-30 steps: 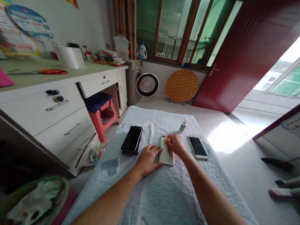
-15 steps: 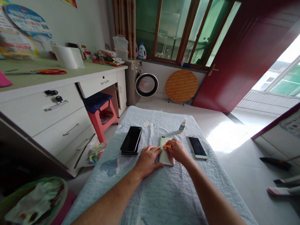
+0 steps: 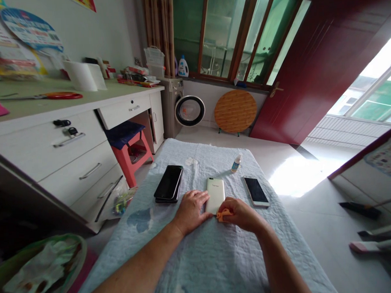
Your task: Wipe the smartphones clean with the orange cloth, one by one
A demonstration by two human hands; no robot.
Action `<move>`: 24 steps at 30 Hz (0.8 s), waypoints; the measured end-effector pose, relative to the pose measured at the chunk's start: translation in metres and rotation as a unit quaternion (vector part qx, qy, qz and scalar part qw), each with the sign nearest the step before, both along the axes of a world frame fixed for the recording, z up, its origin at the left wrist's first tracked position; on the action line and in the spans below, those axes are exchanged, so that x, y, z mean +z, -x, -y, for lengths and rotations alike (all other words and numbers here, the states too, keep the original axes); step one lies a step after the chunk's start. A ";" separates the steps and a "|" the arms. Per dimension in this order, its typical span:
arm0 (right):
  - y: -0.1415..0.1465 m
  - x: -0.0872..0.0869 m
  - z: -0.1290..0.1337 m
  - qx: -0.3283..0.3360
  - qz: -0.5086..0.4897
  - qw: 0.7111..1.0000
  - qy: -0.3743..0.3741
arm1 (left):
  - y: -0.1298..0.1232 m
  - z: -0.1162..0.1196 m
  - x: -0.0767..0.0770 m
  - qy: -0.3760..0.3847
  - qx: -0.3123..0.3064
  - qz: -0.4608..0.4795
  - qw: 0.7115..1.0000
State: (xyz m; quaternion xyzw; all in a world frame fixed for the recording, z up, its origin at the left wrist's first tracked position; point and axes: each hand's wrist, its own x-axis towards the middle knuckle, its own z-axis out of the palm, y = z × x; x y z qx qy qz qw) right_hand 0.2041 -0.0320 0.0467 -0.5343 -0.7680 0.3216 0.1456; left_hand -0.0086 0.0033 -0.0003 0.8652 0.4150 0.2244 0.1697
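Observation:
A pale gold phone (image 3: 215,192) lies back side up on the blue cloth (image 3: 199,266). My left hand (image 3: 191,210) rests at its left edge, fingers spread and touching the edge. In my right hand (image 3: 239,212) is a bunched orange cloth (image 3: 223,214), pinched against the phone's lower right corner. Two dark phones (image 3: 169,182) are stacked to the left of my left hand. A white-framed phone (image 3: 256,191) lies screen up on the right, and a small spray bottle (image 3: 236,163) stands behind it.
A white desk (image 3: 70,146) with drawers runs along the left, a red stool (image 3: 128,166) partly under it. At the lower left sits a bin (image 3: 81,270) with crumpled tissue. Beyond the cloth are a washing machine (image 3: 172,109) and a round wooden board (image 3: 235,111).
My right hand has slid with the orange cloth from the upper part of the pale phone down to its lower right corner, uncovering its back. My left hand stays about where it was.

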 end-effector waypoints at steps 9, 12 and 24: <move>0.001 -0.024 -0.023 -0.125 -0.015 0.987 -0.101 | 0.000 0.000 -0.001 -0.002 -0.005 -0.001 1.000; -0.001 -0.032 -0.031 -0.166 0.011 0.976 -0.140 | -0.001 0.000 -0.001 -0.006 -0.005 -0.001 1.000; -0.013 -0.047 -0.031 -0.302 0.075 0.913 -0.265 | -0.002 0.002 -0.001 -0.008 -0.005 0.002 1.000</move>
